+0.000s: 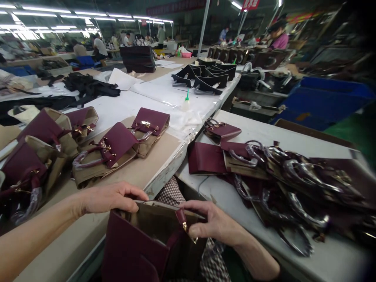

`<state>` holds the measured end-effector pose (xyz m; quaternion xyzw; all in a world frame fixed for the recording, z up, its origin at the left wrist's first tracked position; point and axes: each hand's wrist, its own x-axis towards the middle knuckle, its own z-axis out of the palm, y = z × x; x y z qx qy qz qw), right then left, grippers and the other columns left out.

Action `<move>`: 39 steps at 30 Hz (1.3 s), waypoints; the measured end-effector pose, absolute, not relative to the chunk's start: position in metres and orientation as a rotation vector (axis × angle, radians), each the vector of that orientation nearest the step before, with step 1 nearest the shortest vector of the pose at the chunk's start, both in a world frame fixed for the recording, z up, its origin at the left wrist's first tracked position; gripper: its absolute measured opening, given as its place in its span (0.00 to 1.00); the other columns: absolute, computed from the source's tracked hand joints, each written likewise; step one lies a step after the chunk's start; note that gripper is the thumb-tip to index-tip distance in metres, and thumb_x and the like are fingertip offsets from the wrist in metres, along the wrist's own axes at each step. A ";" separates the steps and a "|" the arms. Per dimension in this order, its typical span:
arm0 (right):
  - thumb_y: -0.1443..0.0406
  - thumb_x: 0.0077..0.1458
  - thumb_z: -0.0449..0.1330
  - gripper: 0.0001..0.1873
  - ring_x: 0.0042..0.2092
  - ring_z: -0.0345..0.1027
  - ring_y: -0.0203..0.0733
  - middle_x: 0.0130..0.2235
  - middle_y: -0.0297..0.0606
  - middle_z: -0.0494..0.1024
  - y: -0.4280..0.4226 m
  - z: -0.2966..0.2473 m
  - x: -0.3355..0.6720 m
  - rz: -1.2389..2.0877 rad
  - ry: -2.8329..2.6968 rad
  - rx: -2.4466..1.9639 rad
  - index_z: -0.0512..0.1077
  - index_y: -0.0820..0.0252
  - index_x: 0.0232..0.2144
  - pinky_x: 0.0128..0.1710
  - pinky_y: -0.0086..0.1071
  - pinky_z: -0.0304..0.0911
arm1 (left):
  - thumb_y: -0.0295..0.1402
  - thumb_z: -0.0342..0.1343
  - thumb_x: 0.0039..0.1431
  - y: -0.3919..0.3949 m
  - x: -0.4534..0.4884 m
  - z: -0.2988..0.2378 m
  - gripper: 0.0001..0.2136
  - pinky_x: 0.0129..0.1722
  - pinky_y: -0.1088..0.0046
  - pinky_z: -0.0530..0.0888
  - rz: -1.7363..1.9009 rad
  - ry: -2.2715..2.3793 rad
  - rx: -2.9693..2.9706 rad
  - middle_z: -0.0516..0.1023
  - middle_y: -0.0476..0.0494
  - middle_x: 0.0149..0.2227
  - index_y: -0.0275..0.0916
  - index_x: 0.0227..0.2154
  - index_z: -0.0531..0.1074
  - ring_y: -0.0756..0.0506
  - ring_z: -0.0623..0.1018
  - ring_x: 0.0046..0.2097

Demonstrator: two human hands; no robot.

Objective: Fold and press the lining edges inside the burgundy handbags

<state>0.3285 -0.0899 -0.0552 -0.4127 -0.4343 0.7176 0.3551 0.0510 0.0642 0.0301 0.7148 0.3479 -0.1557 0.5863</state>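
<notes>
A burgundy handbag (132, 243) with a tan lining stands upright before me, its mouth open upward. My left hand (113, 199) grips the bag's upper rim at the left, thumb inside and fingers over the far edge. At the right side of the rim, my right hand (210, 221) is closed on the bag's edge, next to a small burgundy tab (181, 215) with gold-coloured metal hardware. The bag's lower part runs out of the picture. Checkered cloth (173, 192) shows behind and beside it.
Several burgundy bags (120, 143) lie on the left table. A pile of burgundy bags with plastic-wrapped handles (302, 172) covers the right table. Farther off are a green-tipped bottle (187, 102), black bag pieces (210, 76) and a blue bin (323, 102). Other people sit in the background.
</notes>
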 end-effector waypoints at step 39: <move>0.70 0.58 0.64 0.12 0.44 0.69 0.47 0.44 0.43 0.73 -0.139 -0.035 0.299 0.207 -1.699 -1.598 0.75 0.57 0.45 0.41 0.41 0.71 | 0.36 0.52 0.59 0.054 0.066 0.053 0.14 0.41 0.79 0.68 -0.435 0.757 1.908 0.79 0.53 0.42 0.46 0.44 0.79 0.45 0.76 0.44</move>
